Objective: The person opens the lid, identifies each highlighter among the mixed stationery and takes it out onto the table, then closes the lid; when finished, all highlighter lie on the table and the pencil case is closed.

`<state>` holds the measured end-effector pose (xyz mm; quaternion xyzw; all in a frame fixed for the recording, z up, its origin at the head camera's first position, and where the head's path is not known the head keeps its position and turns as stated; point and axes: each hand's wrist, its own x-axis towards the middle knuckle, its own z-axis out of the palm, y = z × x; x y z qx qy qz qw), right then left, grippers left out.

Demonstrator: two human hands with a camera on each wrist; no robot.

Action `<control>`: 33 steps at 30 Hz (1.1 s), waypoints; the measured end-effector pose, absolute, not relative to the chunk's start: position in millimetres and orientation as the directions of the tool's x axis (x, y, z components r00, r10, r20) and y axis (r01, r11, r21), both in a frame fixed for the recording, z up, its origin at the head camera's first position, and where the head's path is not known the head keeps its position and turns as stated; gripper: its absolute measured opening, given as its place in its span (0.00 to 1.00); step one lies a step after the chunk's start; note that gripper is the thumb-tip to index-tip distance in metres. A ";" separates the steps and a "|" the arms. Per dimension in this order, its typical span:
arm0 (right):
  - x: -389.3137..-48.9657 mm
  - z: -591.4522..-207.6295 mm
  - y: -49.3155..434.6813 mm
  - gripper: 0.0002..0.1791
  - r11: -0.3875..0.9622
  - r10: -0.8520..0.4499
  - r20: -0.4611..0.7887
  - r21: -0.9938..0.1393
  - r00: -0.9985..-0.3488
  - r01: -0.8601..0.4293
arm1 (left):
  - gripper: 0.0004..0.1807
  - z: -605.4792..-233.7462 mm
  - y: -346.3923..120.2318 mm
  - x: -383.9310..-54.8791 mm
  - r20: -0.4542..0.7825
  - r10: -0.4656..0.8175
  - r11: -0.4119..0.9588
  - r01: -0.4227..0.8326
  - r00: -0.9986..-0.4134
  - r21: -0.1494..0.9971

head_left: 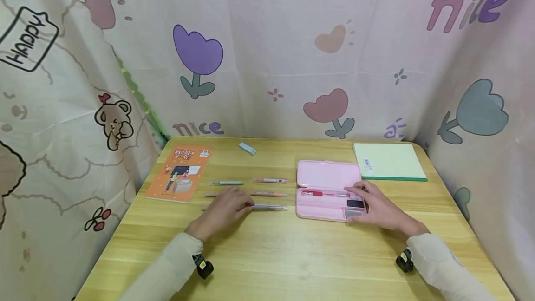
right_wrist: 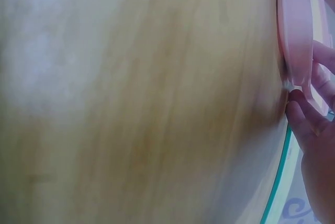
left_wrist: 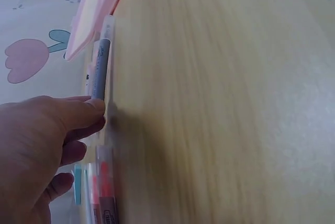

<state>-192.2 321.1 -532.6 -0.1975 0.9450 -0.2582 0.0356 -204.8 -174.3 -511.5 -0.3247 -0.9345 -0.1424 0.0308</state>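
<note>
With thumb and forefinger, my left hand [head_left: 225,210] pinches a slim grey marker [left_wrist: 101,69] in the nearest row of pens; the fingers hide part of that row. Its grey and clear end [head_left: 269,208] points toward the pink pencil case. That pencil case [head_left: 328,174] lies with its lid folded back. My right hand [head_left: 378,206] grips the case at its right end, thumb near the front edge and fingers at the back. Inside are a red pen [head_left: 313,193], a black block [head_left: 355,204] and a grey piece [head_left: 353,213] partly behind the thumb.
Behind the left hand lie a green marker [head_left: 227,183], a pink marker [head_left: 270,180] and a brown-orange marker [head_left: 267,194]. An orange booklet [head_left: 177,175] is at left, a blue-grey eraser [head_left: 247,148] at the back, and a pale green notebook [head_left: 393,159] at back right.
</note>
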 end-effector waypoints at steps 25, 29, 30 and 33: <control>-194.4 -536.0 322.6 0.53 0.794 -0.378 0.007 -0.512 -0.926 -0.328 | 0.12 -520.4 -174.7 -208.8 0.186 0.618 0.738 0.645 -0.764 0.197; -194.7 -535.6 322.2 0.53 0.794 -0.382 0.010 -0.509 -0.924 -0.333 | 0.16 -511.4 -159.0 -213.3 0.180 0.627 0.716 0.651 -0.758 0.252; -194.6 -535.3 322.0 0.53 0.793 -0.381 0.010 -0.510 -0.924 -0.333 | 0.17 -509.1 -152.0 -215.1 0.176 0.630 0.705 0.652 -0.756 0.279; -194.4 -534.5 320.9 0.53 0.793 -0.380 0.007 -0.513 -0.925 -0.330 | 0.19 -502.0 -125.2 -221.8 0.158 0.649 0.652 0.651 -0.744 0.389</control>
